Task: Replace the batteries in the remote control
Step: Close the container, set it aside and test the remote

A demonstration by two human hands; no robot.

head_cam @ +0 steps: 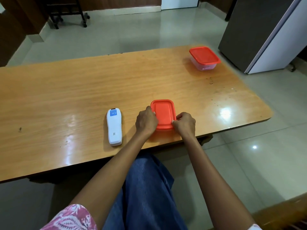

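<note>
both hands are on the near container [163, 114] with the orange lid, which sits close to the near edge of the wooden table [83, 90]. the left hand [146, 121] cups the lid's left side with fingers curled over the rim, and the right hand [185, 123] pinches the lid's near right corner with its fingertips — looks to me like one hand steadies the box while the other works the corner, either to peel the lid up or press it down; i can't tell which from one shot. what's inside is hidden under the lid and the hands. my guess is batteries, given the task.

the remote control [114, 127] lies just left of the left hand, not touching it, back side up, long axis running near to far. the blue sticker is at its far end and a small code label sits toward the near end. back up makes sense — that's the side where the battery cover would be — and the back looks closed as far as i can see.

a second container [204, 58] with the same kind of orange lid sits well apart at the far right corner, out of the way. maybe one is for old cells and one for new, but that's just a guess.
</note>
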